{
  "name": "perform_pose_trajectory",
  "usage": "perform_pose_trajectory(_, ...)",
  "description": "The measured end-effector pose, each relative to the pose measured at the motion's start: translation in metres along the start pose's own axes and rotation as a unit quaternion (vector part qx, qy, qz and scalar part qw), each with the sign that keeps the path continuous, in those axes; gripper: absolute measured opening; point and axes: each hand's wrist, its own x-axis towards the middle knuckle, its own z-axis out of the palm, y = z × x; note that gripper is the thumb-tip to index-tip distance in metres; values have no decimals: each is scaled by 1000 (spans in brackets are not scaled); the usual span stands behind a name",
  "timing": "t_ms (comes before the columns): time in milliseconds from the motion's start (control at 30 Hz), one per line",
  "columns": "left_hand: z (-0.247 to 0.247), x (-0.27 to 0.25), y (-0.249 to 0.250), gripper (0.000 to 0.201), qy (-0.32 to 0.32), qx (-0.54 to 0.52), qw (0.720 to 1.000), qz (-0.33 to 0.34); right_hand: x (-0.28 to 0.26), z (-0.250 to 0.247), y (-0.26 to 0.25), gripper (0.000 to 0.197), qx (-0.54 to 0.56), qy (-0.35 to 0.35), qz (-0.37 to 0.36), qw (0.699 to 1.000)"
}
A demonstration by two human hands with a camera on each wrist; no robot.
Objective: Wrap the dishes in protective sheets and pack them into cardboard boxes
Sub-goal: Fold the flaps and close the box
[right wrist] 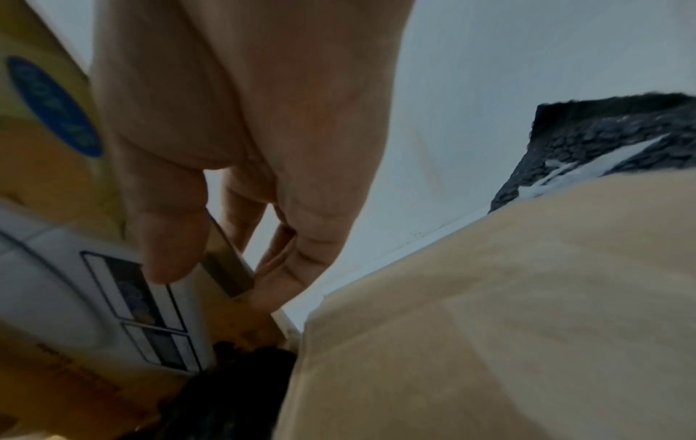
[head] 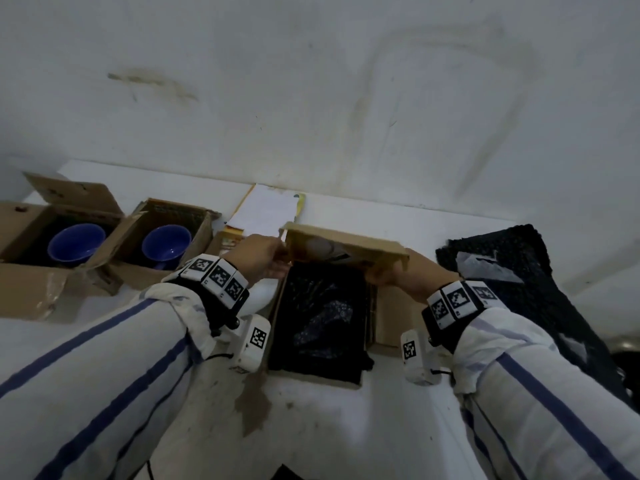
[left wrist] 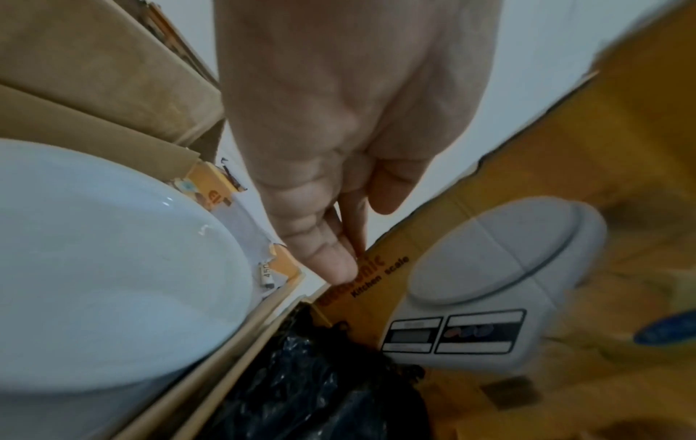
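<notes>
A cardboard box (head: pixel 384 327) stands open in the middle of the table, filled with a bundle in black bubble wrap (head: pixel 322 317). Its far flap (head: pixel 346 242), printed with a kitchen scale (left wrist: pixel 489 268), is raised. My left hand (head: pixel 277 258) pinches the flap's left corner (left wrist: pixel 371 262). My right hand (head: pixel 381 275) pinches its right edge (right wrist: pixel 226 268) between thumb and fingers. A white plate (left wrist: pixel 94 268) lies just left of the box, mostly hidden under my left wrist in the head view.
Two open boxes, each holding a blue bowl (head: pixel 76 242) (head: pixel 166 244), stand at the back left. Black bubble-wrap sheets (head: pixel 502 268) lie to the right. A paper pad (head: pixel 266 209) leans by the wall. The box's right side flap (right wrist: pixel 489 327) hangs outward.
</notes>
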Motion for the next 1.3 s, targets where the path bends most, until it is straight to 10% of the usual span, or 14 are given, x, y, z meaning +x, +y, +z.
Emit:
perform_pose_trajectory(567,14,-80,-51,19,5,101,993,-67,-64,54,23,10,-144,32,22,989)
perform_pose_trajectory(800,10,-79,-74,33,27,119,991,-55,-77,83,43,57,104,-6,123,987)
perform_pose_trajectory(933,18,-96,-73,30,23,164,984,-58,-77,95,51,27,177,32,123,976)
perform_pose_trajectory(1300,13,-98,-82,9,16,229,971,-64,-72,107,52,12,-109,119,133,978)
